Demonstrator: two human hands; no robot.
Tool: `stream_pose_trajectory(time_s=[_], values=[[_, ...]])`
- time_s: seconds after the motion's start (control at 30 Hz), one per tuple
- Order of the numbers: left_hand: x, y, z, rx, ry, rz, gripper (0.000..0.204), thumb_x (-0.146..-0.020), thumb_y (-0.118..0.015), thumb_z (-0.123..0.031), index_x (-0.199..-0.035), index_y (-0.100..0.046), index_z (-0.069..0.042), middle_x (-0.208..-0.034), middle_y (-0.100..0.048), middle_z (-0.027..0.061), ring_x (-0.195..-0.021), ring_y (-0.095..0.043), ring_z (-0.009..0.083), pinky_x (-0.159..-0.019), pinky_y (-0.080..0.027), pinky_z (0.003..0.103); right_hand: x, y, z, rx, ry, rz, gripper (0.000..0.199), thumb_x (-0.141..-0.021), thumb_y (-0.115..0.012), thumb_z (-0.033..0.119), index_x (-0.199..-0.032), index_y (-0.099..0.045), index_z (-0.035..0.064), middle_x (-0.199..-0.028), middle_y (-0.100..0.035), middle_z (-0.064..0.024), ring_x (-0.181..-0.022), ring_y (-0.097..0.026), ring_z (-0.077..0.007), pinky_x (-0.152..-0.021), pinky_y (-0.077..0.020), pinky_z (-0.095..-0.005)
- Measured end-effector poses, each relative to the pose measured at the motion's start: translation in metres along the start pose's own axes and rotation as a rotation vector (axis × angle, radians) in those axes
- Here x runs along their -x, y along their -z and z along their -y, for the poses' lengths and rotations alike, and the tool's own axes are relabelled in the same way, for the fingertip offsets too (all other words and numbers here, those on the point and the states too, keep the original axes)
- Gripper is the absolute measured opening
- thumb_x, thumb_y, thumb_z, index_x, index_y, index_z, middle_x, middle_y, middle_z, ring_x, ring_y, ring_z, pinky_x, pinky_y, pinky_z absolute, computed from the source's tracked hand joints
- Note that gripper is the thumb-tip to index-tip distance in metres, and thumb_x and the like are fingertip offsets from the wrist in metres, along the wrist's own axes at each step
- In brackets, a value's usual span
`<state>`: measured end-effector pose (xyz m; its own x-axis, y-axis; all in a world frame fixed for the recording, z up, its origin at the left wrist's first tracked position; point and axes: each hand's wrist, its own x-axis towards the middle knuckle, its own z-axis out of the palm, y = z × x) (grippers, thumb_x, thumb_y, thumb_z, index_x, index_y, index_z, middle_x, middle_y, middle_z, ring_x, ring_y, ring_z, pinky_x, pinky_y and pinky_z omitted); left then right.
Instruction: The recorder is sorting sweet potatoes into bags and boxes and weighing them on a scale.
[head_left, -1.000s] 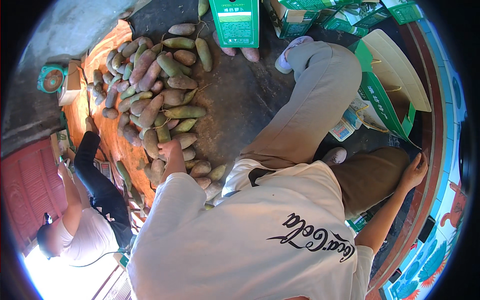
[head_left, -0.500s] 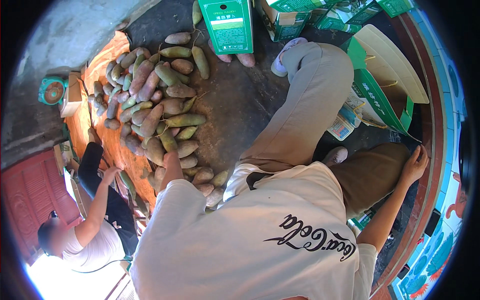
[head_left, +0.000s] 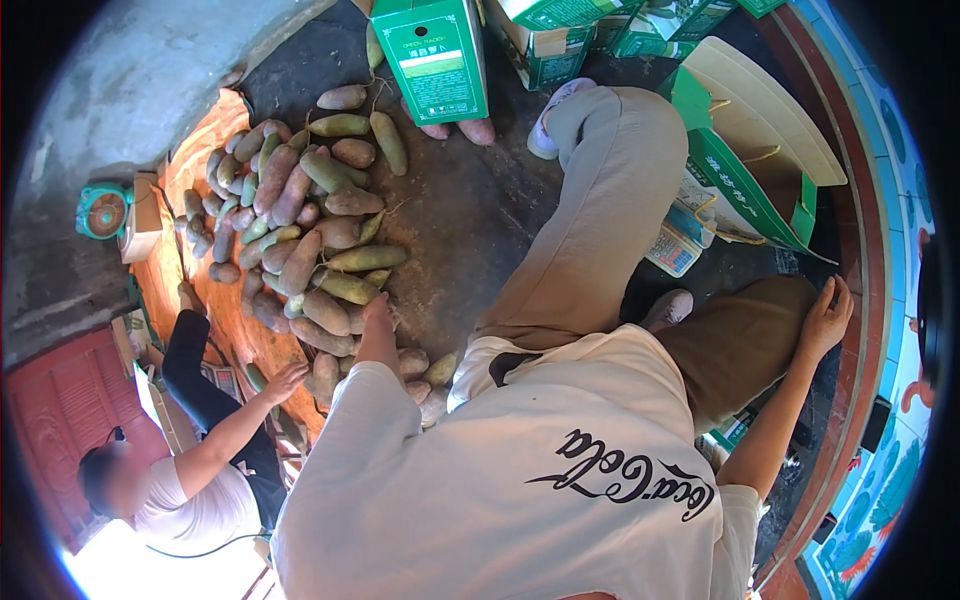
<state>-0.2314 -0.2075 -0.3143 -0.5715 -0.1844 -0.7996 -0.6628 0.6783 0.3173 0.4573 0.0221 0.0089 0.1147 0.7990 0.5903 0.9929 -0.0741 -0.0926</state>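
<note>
A heap of green and pinkish-brown radishes (head_left: 299, 262) lies to the left. My left hand (head_left: 377, 318) reaches down onto its near right edge, among the radishes. A yellow-green radish (head_left: 346, 287) lies just beside that hand. The fingers are mostly hidden, so I cannot see whether they grip anything. My right hand (head_left: 828, 316) rests by my right knee with nothing in it, its fingers loosely apart.
A green carton (head_left: 432, 70) stands beyond the heap. More green boxes (head_left: 560, 55) are behind it. An opened carton (head_left: 745, 185) stands right, beside a calculator (head_left: 674, 252). A co-worker (head_left: 215, 470) sits at the left near a small fan (head_left: 104, 211).
My left hand has moved right along the heap's edge, away from the radish it was touching. The co-worker's hand has moved away from a green radish. My right hand stays by the knee.
</note>
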Motion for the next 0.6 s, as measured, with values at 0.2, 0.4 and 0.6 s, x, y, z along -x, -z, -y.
stream_pose_trajectory(time_s=[0.2,0.4,0.6], values=[[-0.008,0.002,-0.007,0.414,0.151,0.160,0.021,-0.085,-0.059,-0.021,-0.100,-0.048,-0.012,-0.079,-0.054,0.0044,-0.072,-0.055,0.0207,-0.058,-0.041,0.039,-0.004,-0.002,0.002,0.001,0.004,0.006,0.024,-0.089,-0.055,0.025,-0.103,-0.061,0.0063,-0.103,-0.061,-0.0106,-0.095,-0.058,-0.0286,-0.078,-0.0474,-0.0366],[0.014,0.005,-0.012,0.299,-0.018,0.145,0.006,-0.086,-0.050,-0.013,-0.088,-0.052,-0.008,-0.069,-0.052,0.0070,-0.060,-0.052,0.0218,-0.049,-0.040,0.035,-0.005,-0.003,0.014,-0.036,0.004,-0.002,0.022,-0.089,-0.055,0.023,-0.103,-0.060,0.0066,-0.101,-0.061,-0.0100,-0.093,-0.059,-0.0269,-0.077,-0.0477,-0.0346],[0.075,-0.005,-0.044,0.099,-0.291,0.066,0.018,-0.087,-0.049,-0.015,-0.074,-0.053,-0.003,-0.060,-0.051,0.0071,-0.046,-0.047,0.0177,-0.040,-0.039,0.030,-0.005,-0.001,0.022,-0.061,-0.016,-0.009,0.019,-0.088,-0.057,0.020,-0.099,-0.061,0.0054,-0.099,-0.061,-0.0093,-0.092,-0.060,-0.0259,-0.078,-0.0474,-0.0340]])
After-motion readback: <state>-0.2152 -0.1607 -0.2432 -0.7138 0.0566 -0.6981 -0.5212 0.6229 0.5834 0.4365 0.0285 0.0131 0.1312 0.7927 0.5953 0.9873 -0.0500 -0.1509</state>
